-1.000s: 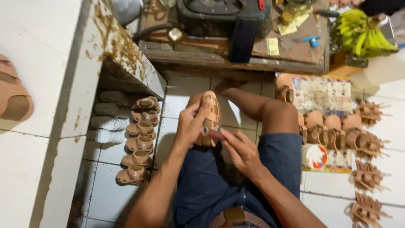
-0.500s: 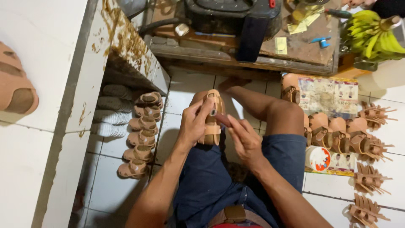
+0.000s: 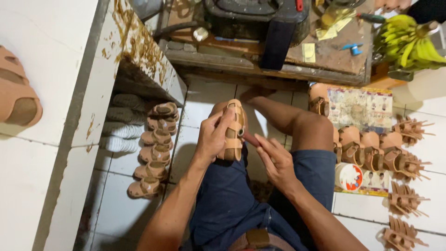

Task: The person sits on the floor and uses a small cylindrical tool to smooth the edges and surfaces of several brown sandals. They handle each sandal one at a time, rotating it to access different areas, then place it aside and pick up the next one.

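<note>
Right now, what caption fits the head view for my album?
Left hand holds a tan sandal over the lap; right hand touches it.

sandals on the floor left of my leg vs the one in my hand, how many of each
Tan sandals in the stack on the floor: 6
Tan sandal held in the left hand, right hand beside it: 1
Total: 7

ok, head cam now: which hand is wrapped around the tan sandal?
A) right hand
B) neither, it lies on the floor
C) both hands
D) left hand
D: the left hand wraps around the tan sandal and holds it up over the lap, while the right hand is open beside it, its fingertips near the sandal's lower edge but not closed around it.
</note>
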A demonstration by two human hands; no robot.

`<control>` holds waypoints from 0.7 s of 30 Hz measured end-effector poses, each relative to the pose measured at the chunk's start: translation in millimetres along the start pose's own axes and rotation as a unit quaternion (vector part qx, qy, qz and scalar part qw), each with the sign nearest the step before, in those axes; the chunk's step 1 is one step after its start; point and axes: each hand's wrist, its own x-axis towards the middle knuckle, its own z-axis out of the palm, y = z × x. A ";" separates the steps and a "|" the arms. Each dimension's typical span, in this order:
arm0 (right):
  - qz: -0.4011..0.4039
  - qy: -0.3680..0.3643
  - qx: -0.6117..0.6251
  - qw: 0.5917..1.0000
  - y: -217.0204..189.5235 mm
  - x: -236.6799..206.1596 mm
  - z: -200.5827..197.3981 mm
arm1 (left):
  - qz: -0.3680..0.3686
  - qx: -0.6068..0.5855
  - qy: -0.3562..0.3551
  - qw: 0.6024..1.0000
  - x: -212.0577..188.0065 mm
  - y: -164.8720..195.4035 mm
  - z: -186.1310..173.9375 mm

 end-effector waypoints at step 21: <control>-0.092 0.033 0.048 0.994 13.3 15.2 14.2 | 0.067 0.051 0.001 0.996 2.6 -2.2 7.0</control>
